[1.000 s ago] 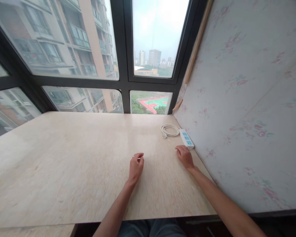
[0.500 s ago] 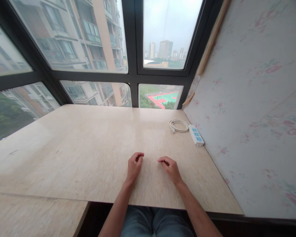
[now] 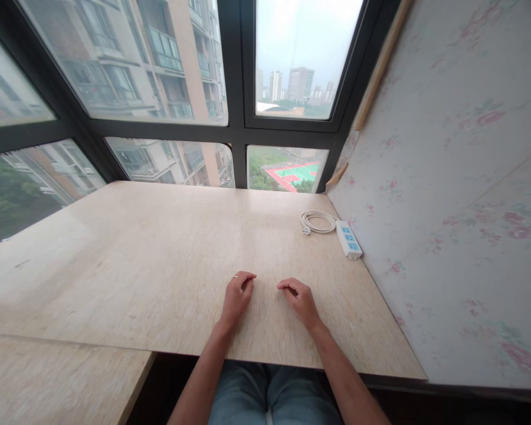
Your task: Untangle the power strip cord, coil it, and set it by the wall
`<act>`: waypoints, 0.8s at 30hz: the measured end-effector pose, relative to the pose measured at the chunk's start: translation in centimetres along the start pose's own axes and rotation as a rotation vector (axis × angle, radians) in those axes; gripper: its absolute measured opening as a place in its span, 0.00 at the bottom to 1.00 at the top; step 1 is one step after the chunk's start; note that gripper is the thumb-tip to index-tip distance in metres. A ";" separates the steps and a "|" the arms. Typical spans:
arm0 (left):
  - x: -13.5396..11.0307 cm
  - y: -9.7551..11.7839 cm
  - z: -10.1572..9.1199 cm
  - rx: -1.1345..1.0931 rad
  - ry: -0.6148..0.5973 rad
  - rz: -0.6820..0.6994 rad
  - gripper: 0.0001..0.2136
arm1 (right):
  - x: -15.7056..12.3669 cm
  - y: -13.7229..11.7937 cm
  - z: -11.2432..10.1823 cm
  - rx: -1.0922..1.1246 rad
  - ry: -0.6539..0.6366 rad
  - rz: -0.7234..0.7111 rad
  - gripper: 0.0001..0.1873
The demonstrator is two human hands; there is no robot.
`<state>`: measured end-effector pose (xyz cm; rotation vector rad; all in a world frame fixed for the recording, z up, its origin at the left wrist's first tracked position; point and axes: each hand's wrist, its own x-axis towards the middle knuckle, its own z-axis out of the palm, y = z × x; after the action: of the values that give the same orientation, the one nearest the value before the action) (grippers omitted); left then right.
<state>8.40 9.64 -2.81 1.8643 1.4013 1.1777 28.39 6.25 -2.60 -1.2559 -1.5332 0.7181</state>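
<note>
My left hand (image 3: 239, 293) rests on the pale marble-patterned countertop (image 3: 128, 265), its fingers loosely bent and the thumb a little apart from them. A thin ring shows on one of its fingers. To its right, across a small gap, my right hand (image 3: 301, 300) lies with fingers gently curved inward and a small space between them and the thumb. Both hands hold nothing. Beyond my right hand, near the wall, a white power strip (image 3: 349, 239) with blue sockets lies on the counter. Its coiled white cord (image 3: 317, 222) and plug sit beside it.
Dark window frames (image 3: 236, 134) rise behind the counter, with buildings and a sports court outside. A flower-patterned wall (image 3: 460, 195) borders the right side. A second slab (image 3: 62, 378) meets the counter at the lower left. My legs (image 3: 274, 392) are under the front edge.
The view has shifted slightly, so everything sits a little higher and to the left. Both hands stay at the same place on the counter, nearly unchanged in pose.
</note>
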 end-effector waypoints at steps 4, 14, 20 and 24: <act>0.0 0.2 -0.1 -0.001 -0.001 0.002 0.09 | 0.0 -0.1 0.0 -0.008 -0.004 -0.011 0.12; 0.0 0.4 -0.1 0.009 0.009 0.028 0.09 | 0.0 -0.4 0.0 -0.028 -0.002 -0.034 0.12; 0.0 0.4 -0.1 0.011 -0.004 0.028 0.09 | 0.0 -0.4 -0.1 -0.029 -0.016 -0.023 0.12; 0.0 0.4 -0.1 0.008 0.001 0.038 0.09 | 0.0 -0.2 -0.1 -0.031 -0.013 -0.036 0.12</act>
<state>8.52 9.49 -2.49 1.9037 1.3789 1.1932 28.39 6.14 -2.43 -1.2448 -1.5793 0.6831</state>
